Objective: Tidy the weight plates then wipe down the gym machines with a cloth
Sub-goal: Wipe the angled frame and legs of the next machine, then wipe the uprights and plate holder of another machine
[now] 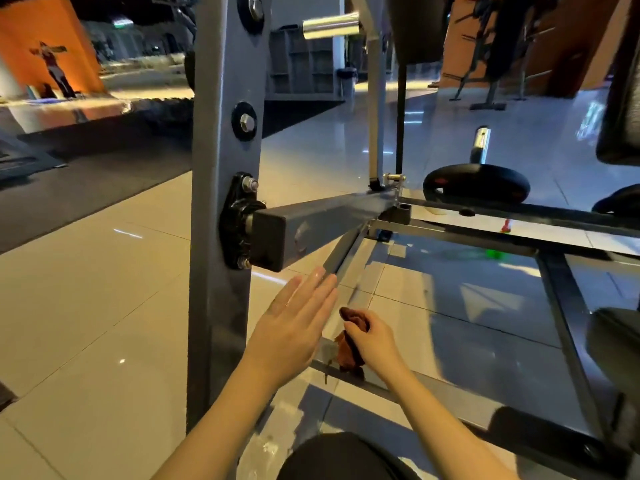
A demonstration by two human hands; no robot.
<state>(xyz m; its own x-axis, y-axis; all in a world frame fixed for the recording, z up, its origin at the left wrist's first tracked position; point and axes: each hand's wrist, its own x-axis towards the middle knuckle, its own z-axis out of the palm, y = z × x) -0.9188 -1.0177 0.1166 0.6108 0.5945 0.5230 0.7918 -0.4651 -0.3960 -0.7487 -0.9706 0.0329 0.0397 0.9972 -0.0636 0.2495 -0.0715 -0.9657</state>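
Note:
A grey steel gym machine fills the view, with a tall upright post [225, 202] and a square horizontal arm [325, 220] bolted to it. My right hand [372, 341] grips a bunched brown cloth [351, 353] low down against the machine's floor rail [349, 370]. My left hand [294, 323] is held flat with straight fingers, just below the square arm and beside the upright, holding nothing. A black weight plate [476, 183] lies on a peg at the far side of the frame. A second black plate [620, 200] shows at the right edge.
Glossy beige floor tiles [104, 306] spread to the left. A dark rubber mat [86, 174] lies beyond them. A chrome plate sleeve [330, 26] sticks out at the top. More black machines [491, 64] stand at the back right. My dark-clothed knee [339, 459] is at the bottom.

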